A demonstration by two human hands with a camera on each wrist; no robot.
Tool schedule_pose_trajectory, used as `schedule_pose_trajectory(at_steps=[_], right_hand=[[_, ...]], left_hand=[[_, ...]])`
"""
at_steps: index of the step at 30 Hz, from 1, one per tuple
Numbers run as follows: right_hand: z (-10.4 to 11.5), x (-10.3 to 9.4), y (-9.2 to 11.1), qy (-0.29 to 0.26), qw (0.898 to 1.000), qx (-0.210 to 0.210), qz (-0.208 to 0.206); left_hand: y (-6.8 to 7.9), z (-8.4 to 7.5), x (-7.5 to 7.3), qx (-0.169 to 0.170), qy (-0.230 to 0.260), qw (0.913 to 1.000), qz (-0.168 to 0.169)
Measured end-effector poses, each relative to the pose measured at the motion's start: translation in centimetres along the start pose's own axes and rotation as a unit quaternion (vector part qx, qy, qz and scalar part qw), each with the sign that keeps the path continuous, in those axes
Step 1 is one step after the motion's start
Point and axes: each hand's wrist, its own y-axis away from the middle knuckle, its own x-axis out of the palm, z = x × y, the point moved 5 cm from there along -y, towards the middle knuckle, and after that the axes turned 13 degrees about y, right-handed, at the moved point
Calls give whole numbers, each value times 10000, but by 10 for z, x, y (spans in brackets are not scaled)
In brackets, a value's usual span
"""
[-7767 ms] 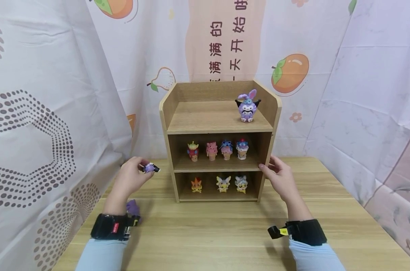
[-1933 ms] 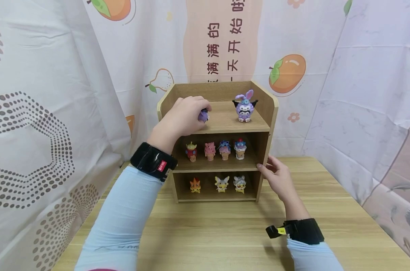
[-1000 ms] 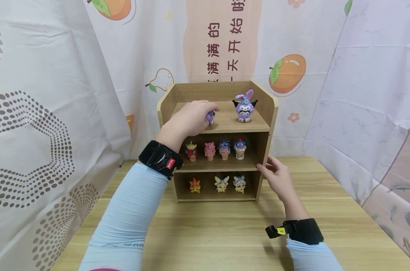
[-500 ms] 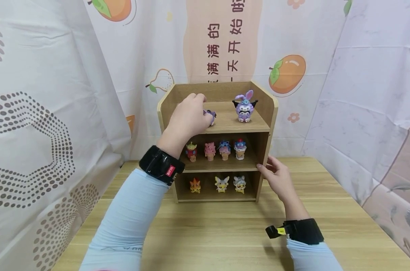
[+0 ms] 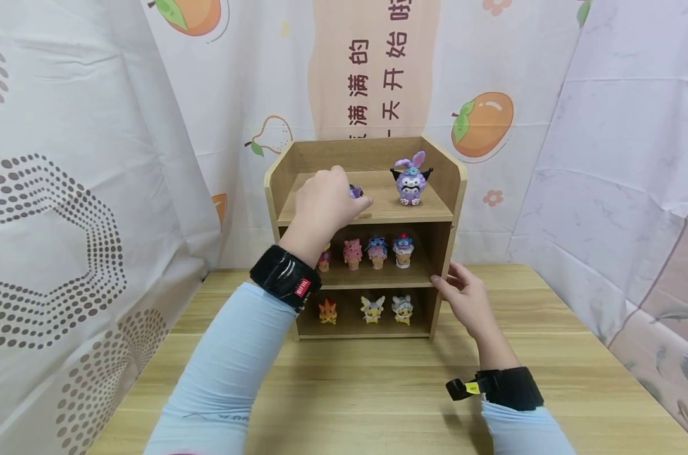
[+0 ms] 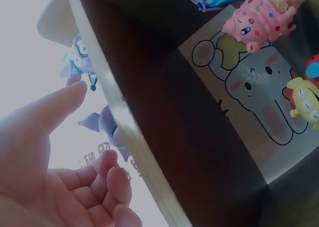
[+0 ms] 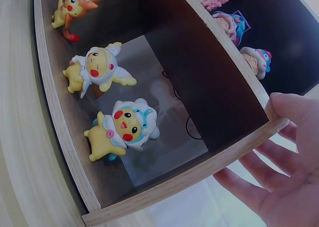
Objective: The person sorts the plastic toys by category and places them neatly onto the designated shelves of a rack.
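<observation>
My left hand [image 5: 324, 202] is over the top board of the wooden shelf [image 5: 403, 218]. In the left wrist view its thumb and fingers are spread apart on either side of a small purple figurine [image 6: 105, 123], with gaps showing between. That figurine [image 5: 355, 191] stands on the top board, mostly hidden by the hand in the head view. To its right sits a larger purple figurine [image 5: 410, 186] with bunny ears. My right hand [image 5: 468, 297] holds the shelf's right side panel, thumb on the front edge and fingers along the outer face, as the right wrist view shows.
Several ice-cream-cone figurines [image 5: 377, 253] line the middle level, the leftmost partly covered by my left wrist. On the bottom level stand an orange figurine [image 5: 327, 311] and two yellow-and-white ones [image 5: 372, 309]. A printed curtain [image 5: 236, 82] hangs behind the wooden table [image 5: 350, 404].
My left hand brought the small purple figurine from left of the shelf onto the top board, then opened its fingers around it. The right hand keeps its place on the side panel.
</observation>
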Motion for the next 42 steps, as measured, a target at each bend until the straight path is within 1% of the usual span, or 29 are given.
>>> schedule_pose_trajectory(at_steps=[3, 6, 9, 17, 22, 26, 29, 33, 38, 42], right_hand=[[0, 0, 0, -5, 10000, 20, 1], [-1, 1, 0, -3, 10000, 42, 24], [-1, 1, -1, -2, 10000, 53, 46], [-1, 0, 0, -4, 10000, 21, 23], [0, 0, 1, 2, 10000, 17, 36], [0, 0, 0, -14, 10000, 40, 34], [0, 0, 0, -10, 10000, 43, 36], [-1, 0, 0, 1, 10000, 38, 52], [-1, 0, 0, -16, 10000, 61, 59], [0, 0, 0, -10, 9999, 108, 58]], left_hand=[[-2, 0, 2, -60, -113, 9999, 2], [-2, 2, 3, -15, -263, 9996, -37], [-3, 3, 4, 96, -371, 9992, -123], [0, 4, 3, 460, -359, 9982, -100], [0, 5, 2, 637, -186, 9978, 20], [-2, 5, 3, 732, 7, 9971, 186], [-4, 6, 4, 746, 287, 9961, 379], [-6, 8, 5, 823, 691, 9928, 536], [-9, 8, 7, 922, 966, 9893, 584], [-10, 6, 8, 905, 964, 9895, 575]])
